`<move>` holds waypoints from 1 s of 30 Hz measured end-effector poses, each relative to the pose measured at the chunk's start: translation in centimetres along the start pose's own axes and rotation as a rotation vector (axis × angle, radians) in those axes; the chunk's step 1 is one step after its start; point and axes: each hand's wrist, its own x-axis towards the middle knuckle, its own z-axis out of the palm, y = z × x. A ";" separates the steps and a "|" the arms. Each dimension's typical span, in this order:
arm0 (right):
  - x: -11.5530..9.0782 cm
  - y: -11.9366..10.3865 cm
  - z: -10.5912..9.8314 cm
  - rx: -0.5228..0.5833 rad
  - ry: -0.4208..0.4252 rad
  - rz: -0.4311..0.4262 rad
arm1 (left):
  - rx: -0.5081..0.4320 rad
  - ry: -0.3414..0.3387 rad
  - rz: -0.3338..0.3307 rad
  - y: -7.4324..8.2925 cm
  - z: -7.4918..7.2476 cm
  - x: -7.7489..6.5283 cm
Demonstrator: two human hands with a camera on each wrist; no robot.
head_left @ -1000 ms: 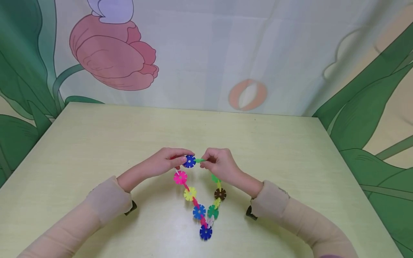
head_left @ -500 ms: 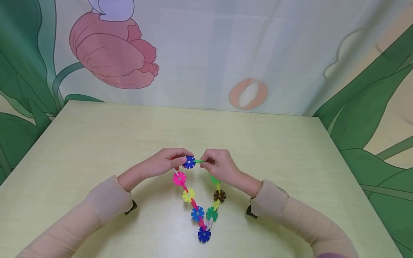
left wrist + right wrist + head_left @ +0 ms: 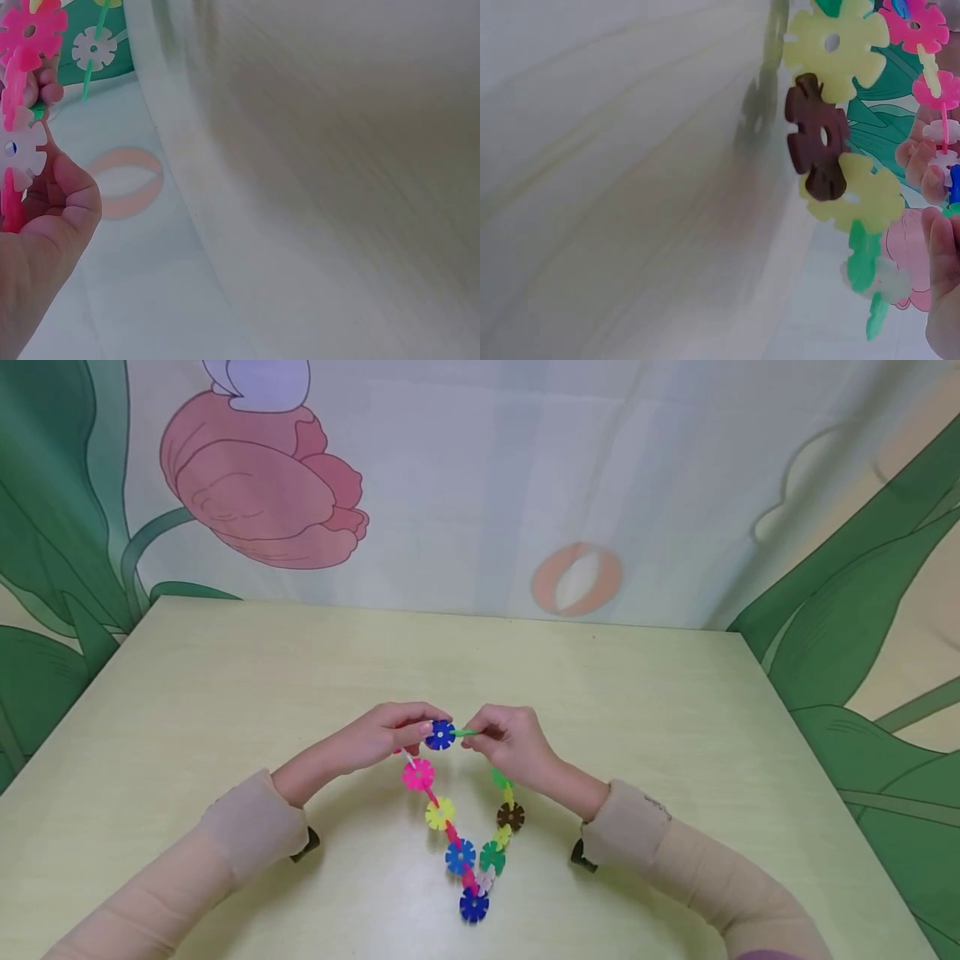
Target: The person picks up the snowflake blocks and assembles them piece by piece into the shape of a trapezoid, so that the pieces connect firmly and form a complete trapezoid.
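Observation:
Above the table, a loop of notched plastic snowflake discs hangs between both hands. My left hand [image 3: 390, 732] pinches a dark blue disc [image 3: 441, 735] at the top of the loop. From the other side my right hand [image 3: 513, 739] pinches a green disc [image 3: 465, 733], seen edge-on against the blue one; how deep they interlock I cannot tell. Below hang a pink disc [image 3: 417, 775], a yellow disc [image 3: 439, 814], a brown disc [image 3: 511, 816] and another dark blue disc [image 3: 474, 906] at the bottom. A white disc [image 3: 22, 148] shows beside the left fingers in the left wrist view.
The pale wooden table [image 3: 262, 668] stretches out around the hands. Behind it hangs a printed curtain [image 3: 450, 485] with a pink flower and green leaves. Both forearms wear beige sleeves [image 3: 255, 818], with a dark piece at each cuff.
The lower end of the disc chain has swung slightly left and nearer. Both hands stay almost in place, still pinching the blue and green discs.

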 end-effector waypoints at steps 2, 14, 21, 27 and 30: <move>0.0 0.0 0.0 0.019 0.002 0.014 | -0.003 -0.001 -0.004 0.2 0.0 0.0; 0.1 0.5 -1.7 0.137 -0.074 0.221 | 0.063 -0.003 -0.011 0.2 0.1 0.0; 0.2 0.4 -2.3 0.216 -0.106 0.297 | 0.061 0.005 -0.014 0.0 0.1 -0.1; 0.2 0.3 -2.1 0.262 -0.130 0.307 | 0.067 0.005 -0.005 0.2 0.3 0.0; 0.3 0.3 -2.0 0.245 -0.118 0.312 | 0.071 0.004 0.003 0.1 0.3 0.1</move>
